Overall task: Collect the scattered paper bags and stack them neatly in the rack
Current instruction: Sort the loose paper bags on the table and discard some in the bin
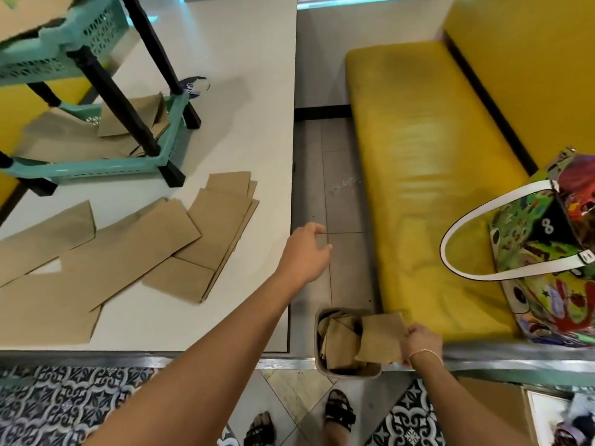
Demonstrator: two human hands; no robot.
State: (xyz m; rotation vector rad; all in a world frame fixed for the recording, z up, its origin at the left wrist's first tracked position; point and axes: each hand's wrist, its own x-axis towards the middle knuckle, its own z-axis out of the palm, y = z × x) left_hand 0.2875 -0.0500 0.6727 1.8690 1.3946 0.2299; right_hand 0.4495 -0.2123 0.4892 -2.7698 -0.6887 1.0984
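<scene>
**Bag pickup mid-way, a few things that could go sideways**

Right hand (421, 344) has a pinch grip on one brown paper bag (381, 338), holding it just above a small grey bin (322, 370) on the floor btw the tabletop (231, 53) and the yellow bench (428, 175). More crumpled bags sit inside that bin. Left hand (306, 252) is out past the tabletop edge, over the floor tiles, fingers loosely curled, holding nothing.

Rest of the bags: a loose fan of flat ones (135, 249) lies on the tabletop, overlapping each other, well apart from the bin. The teal rack (96, 165) stands at the far left of the tabletop w/ black legs, and its bottom tier already has some bags lying unevenly.

What could go wrong imo:
- Held bag is only pinched at one edge, so it hangs floppy. Could slip back into the bin or fold over on the way up.
- Bin bags look creased, so they prob won't stack flat w/o smoothing first, and the pile in the rack ends up lumpy.
- Rack legs and upper tier crowd the opening. Sliding a bag in at an angle could catch a leg or shove the bags already there.
- Sweeping the tabletop fan carelessly could push a few off the edge.
</scene>
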